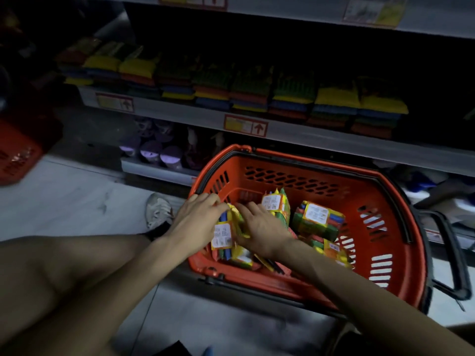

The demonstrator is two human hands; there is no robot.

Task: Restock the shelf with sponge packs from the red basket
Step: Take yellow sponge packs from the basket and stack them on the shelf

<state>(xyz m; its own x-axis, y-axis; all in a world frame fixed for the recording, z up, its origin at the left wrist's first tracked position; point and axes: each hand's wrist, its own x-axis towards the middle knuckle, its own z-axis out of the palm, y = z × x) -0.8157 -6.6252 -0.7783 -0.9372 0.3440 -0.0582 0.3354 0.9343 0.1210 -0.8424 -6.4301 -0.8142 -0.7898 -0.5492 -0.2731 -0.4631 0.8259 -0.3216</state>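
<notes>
A red basket (401, 242) stands on the floor before the shelf (295, 134). Several colourful sponge packs lie inside it. My left hand (198, 222) and my right hand (259, 229) both reach into the basket's left side. Between them stands a sponge pack (226, 235) with a white label, held from either side by the two hands, fingers curled over its top edge. Two more sponge packs (276, 204) (318, 219) stand further right in the basket. The shelf above holds a dim row of stacked sponge packs (246, 93).
A second red basket (18, 152) sits at the far left on the floor. Purple lidded containers (156, 150) fill the lowest shelf behind the basket. My shoe (158, 209) and bare knee (51, 278) are left of the basket. Black basket handles (455, 253) stick out on the right.
</notes>
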